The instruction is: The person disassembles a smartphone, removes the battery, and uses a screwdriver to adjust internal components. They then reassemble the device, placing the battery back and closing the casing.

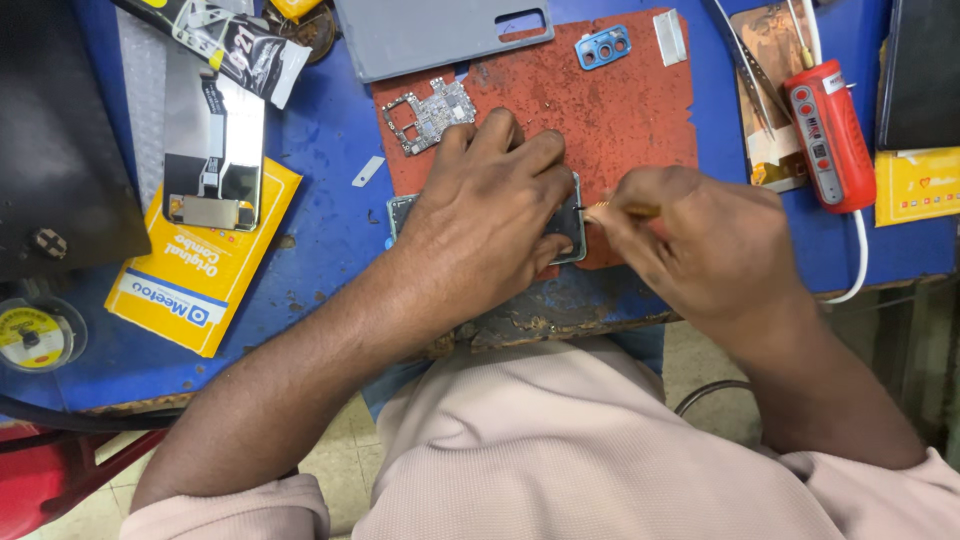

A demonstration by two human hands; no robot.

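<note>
A worn blue worktable [330, 130] fills the upper part of the frame, its paint chipped and rusty along the near edge, with pale floor tiles showing below it at the bottom left. On it, at upper centre, lies a rough, speckled red mat [610, 110], its surface scuffed and grainy. In the middle of the frame, on the lower edge of that mat, sits an opened phone body [565, 225], a flat dark slab with a thin pale metal rim; most of it is hidden under the left hand [480, 215], which presses down flat on it with fingers spread and curled over its top edge. The right hand [700, 240], just to the right, is clenched around a slim screwdriver [620, 210] with a yellowish shaft, its dark tip touching the phone's right edge. Above the left hand lies a bare circuit board [432, 113], silvery and jagged in outline. A grey plastic back cover [440, 35] lies at the top, and a small blue camera frame [603, 47] to its right. At the upper left a phone screen assembly [212, 150] rests partly on a yellow cardboard box [195, 270]. At the upper right are a red handheld tool [828, 135] with a white cable, and metal tweezers [750, 65].
</note>
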